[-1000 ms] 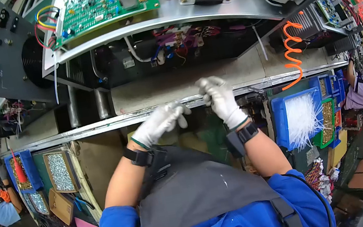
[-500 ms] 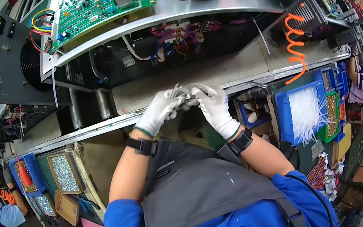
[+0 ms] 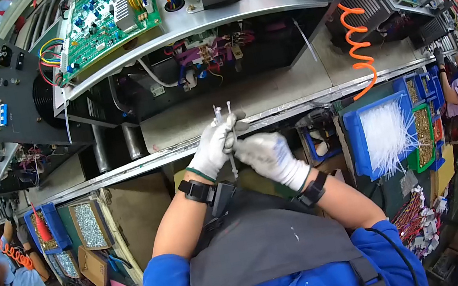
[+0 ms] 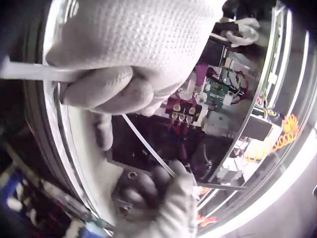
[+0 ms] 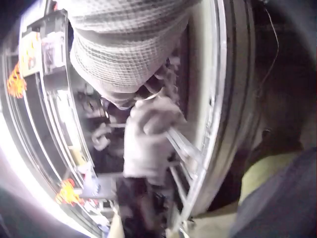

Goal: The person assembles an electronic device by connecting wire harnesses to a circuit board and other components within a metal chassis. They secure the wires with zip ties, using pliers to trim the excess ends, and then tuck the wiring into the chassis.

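Note:
My gloved left hand point(image 3: 213, 149) grips white cable ties point(image 3: 234, 169) over the front rail of the bench. Their ends stick out above and below its fingers. Close by on the right is my gloved right hand point(image 3: 268, 155), fingers curled and partly blurred. In the left wrist view, a thin cable tie point(image 4: 148, 146) runs from the left hand point(image 4: 133, 44) to the fingertips of the right hand point(image 4: 171, 203), which pinches it. The right wrist view shows the ties point(image 5: 183, 144) jutting from the left hand point(image 5: 151, 134).
Ahead stands a metal chassis point(image 3: 218, 13) with a green circuit board point(image 3: 105, 33) and wiring. A blue bin point(image 3: 357, 142) of white cable ties is at right, beneath an orange coiled hose point(image 3: 356, 47). Trays of small hardware point(image 3: 89, 226) lie left. Other people work at both sides.
My hands, apart a second ago, have come together. The left now holds the ties more upright, and the right has moved lower beside it. The head view has shifted slightly.

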The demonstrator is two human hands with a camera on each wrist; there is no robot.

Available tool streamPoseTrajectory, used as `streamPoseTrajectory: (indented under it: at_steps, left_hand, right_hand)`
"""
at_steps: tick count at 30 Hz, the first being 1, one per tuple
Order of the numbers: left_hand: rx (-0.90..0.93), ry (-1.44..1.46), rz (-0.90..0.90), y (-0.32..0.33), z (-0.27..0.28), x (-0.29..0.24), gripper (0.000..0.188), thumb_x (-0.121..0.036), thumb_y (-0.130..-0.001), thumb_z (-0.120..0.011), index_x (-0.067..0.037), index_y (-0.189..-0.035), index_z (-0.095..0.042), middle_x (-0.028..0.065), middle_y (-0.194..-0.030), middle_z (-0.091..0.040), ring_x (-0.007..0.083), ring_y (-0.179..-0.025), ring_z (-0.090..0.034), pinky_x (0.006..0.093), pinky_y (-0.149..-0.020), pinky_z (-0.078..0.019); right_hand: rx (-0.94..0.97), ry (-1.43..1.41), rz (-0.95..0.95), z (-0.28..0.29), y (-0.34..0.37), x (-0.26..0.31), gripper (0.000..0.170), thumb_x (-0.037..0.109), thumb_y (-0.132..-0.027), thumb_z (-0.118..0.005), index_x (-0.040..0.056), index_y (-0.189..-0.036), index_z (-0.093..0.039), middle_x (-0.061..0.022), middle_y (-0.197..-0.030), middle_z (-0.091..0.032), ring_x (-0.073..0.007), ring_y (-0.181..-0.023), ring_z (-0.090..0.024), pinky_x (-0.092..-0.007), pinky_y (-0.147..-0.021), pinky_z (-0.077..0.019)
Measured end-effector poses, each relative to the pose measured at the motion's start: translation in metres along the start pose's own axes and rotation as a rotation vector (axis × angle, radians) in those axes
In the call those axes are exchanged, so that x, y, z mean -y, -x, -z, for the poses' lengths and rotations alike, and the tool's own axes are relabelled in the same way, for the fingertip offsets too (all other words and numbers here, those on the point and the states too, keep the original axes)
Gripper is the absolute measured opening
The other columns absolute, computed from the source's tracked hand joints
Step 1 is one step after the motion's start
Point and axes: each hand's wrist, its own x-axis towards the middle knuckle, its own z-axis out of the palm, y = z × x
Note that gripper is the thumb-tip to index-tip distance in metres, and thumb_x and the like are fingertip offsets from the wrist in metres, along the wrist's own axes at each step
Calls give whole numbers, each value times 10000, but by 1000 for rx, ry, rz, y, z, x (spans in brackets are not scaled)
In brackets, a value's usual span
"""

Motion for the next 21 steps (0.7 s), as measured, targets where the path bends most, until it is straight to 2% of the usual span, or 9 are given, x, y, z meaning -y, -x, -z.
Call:
streamPoseTrajectory:
  at_steps: [1, 4, 6, 7, 9, 11, 13, 16, 21]
  left_hand:
    - [-50, -44, 0, 0, 5, 1, 391, -315, -966, -541, 7, -1188, -541, -34, -734, -476, 4, -445, -293, 175, -405, -236]
    - [-296, -245, -131, 1, 44, -8, 232, -247, -963, -534, -43, -1054, -598, -26, -662, -511, 26, -477, -383, 191, -415, -296]
    - [-360, -307, -91, -12, 58, -16, 233, -246, -958, -537, -38, -1041, -601, -4, -653, -532, 46, -489, -423, 213, -425, -335]
    - [-421, -449, -65, -25, 69, -13, 237, -235, -948, -545, -28, -1051, -598, 23, -654, -551, 73, -506, -463, 243, -449, -375]
    - [-476, -575, -40, -40, 73, -21, 243, -224, -937, -554, -19, -1060, -596, 51, -655, -569, 100, -524, -503, 274, -473, -414]
    - [-436, -611, -227, -53, 70, -25, 271, -197, -919, -561, 5, -1100, -576, 104, -712, -606, 138, -558, -552, 323, -521, -456]
    - [-434, -597, -196, -58, 71, -28, 292, -179, -911, -566, -7, -1148, -561, 82, -724, -611, 117, -543, -528, 283, -498, -434]
    - [-98, -173, -97, -40, 66, -47, 308, -194, -917, -581, -34, -1177, -545, 36, -752, -608, 48, -513, -428, 200, -447, -324]
    - [-13, -88, -56, -45, 55, -43, 271, -304, -949, -570, -102, -1120, -511, 13, -727, -532, 26, -484, -316, 185, -430, -229]
  right_hand:
    - [145, 18, -56, -5, -1, 2, 211, 132, -800, -695, 75, -1004, -695, -128, -866, -679, -249, -776, -672, -309, -690, -537]
    - [-212, -169, -317, -15, -45, -31, 326, 287, -808, -692, 39, -1019, -675, -177, -858, -652, -291, -834, -656, -358, -720, -526]
    - [47, 189, -742, -11, -93, -56, 504, 398, -800, -667, -28, -1064, -621, -206, -973, -639, -370, -918, -621, -404, -830, -499]
    - [4, 142, -783, -39, -101, -101, 479, 422, -801, -643, -17, -993, -633, -209, -991, -643, -396, -925, -607, -436, -827, -487]
    - [-50, 254, -507, -47, -123, -112, 449, 419, -822, -616, 5, -994, -642, -226, -1006, -644, -404, -953, -595, -463, -828, -473]
    - [36, 286, -519, -47, -137, -119, 425, 401, -842, -611, 21, -1030, -640, -214, -1008, -650, -361, -904, -621, -441, -773, -495]
    - [121, 321, -537, -42, -141, -119, 403, 383, -861, -605, 37, -1065, -639, -203, -1009, -656, -319, -854, -648, -419, -718, -518]
    - [-85, -446, -862, -22, -128, -78, 353, 244, -894, -626, -6, -1141, -598, -94, -974, -647, -112, -766, -573, -256, -612, -525]
    - [-8, -682, -720, -6, -115, -72, 304, 189, -926, -575, -37, -1128, -588, -87, -1013, -635, -117, -734, -612, -222, -567, -520]
